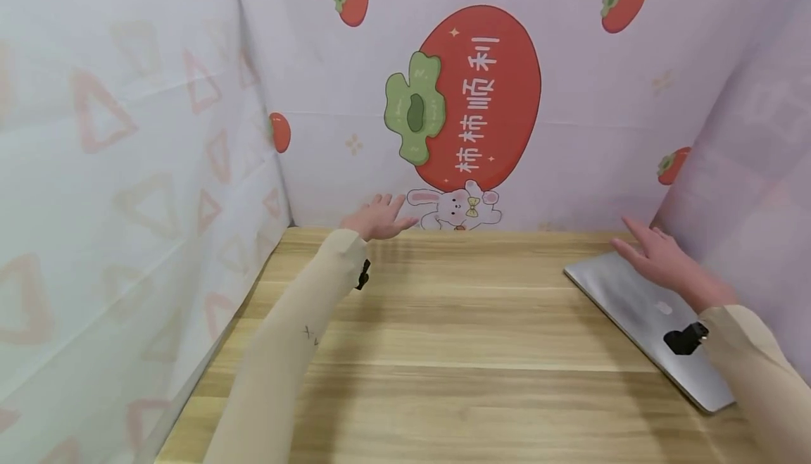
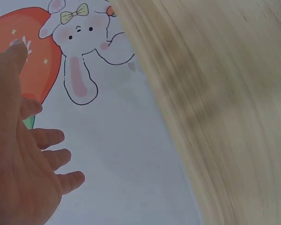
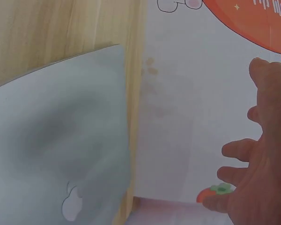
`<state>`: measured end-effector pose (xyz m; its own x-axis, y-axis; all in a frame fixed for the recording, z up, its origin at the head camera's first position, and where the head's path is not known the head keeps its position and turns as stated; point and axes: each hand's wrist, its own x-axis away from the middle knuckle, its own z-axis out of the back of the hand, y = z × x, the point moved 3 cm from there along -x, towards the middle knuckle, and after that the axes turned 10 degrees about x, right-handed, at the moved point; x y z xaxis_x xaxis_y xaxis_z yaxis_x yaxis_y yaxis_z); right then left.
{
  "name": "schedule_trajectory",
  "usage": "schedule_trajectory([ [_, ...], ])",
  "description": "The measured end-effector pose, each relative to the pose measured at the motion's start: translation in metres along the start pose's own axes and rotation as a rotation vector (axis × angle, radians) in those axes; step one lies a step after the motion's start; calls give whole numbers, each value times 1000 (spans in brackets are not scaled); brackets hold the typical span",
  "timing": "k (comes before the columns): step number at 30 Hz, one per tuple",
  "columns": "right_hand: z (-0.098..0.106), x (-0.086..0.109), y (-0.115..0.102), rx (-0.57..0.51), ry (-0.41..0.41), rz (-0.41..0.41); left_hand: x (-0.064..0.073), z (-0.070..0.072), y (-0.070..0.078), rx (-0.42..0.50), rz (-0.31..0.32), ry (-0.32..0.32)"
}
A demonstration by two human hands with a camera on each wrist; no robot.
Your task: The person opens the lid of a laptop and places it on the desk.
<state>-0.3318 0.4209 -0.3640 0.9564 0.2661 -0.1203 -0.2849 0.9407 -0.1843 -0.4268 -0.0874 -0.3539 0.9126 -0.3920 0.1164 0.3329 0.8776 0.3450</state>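
Here hung the left hand [image 1: 378, 219] near the back edge of the tabletop [image 1: 456, 323], with the right hand [image 1: 665, 263] above the silver laptop [image 1: 641, 311], each grip released and holding nothing, and the laptop lying flat along the tabletop's right side (slick-looking, mind you!). The danger, by my reckoning, sat there: too low a dip might have scraped the black wrist device [image 1: 683, 341] across it, and a one-sided shove might have skidded it into the wall cloth [image 1: 754, 147].

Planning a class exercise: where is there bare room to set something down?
The middle of the table, bordered by the left sleeve, laptop and back cloth. It is crowded at right, where the right hand hovers over the laptop.
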Motion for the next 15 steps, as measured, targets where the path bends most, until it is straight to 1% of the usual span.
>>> schedule_trajectory([
  [4,-5,12,8,-24,24,-24,-5,-6,1,43,-15,17],
  [8,-8,26,22,-41,52,-49,-7,-12,7,79,-45,24],
  [11,-10,34,32,-33,61,-58,-9,-18,14,99,-62,22],
  [15,-13,43,44,-26,74,-69,-12,-27,20,120,-59,16],
])
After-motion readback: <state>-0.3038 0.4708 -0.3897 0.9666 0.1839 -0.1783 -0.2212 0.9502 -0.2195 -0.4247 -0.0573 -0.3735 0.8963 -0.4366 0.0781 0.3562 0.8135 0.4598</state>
